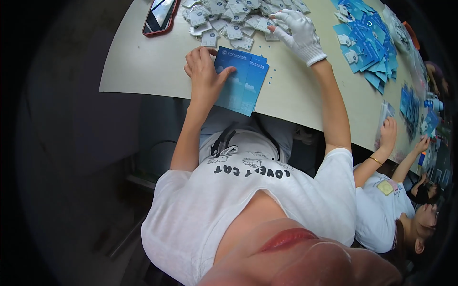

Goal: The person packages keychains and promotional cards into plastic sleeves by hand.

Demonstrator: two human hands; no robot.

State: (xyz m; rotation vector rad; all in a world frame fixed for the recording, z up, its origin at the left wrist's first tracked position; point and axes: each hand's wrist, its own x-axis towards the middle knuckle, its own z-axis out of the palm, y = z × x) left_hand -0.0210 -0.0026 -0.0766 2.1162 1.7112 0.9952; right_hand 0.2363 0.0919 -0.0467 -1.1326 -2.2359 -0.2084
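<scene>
- Two hands work at the edge of a pale table (143,66), one bare and one in a white glove.
- Bare left hand (206,71) lies flat on a stack of blue booklets (241,82), fingers spread and pressing down, nothing clamped between them.
- Those booklets sit at the table's near edge, overhanging it a little.
- Gloved right hand (298,33), at about two o'clock from the booklets, reaches into a heap of small white packets (229,21); its fingers are loosely apart, resting on the packets.
- A red-cased phone (161,16) lies at eleven o'clock from the booklets.
- Blue cards (369,47) fan out at three o'clock, near a seated co-worker's hand (389,133).
</scene>
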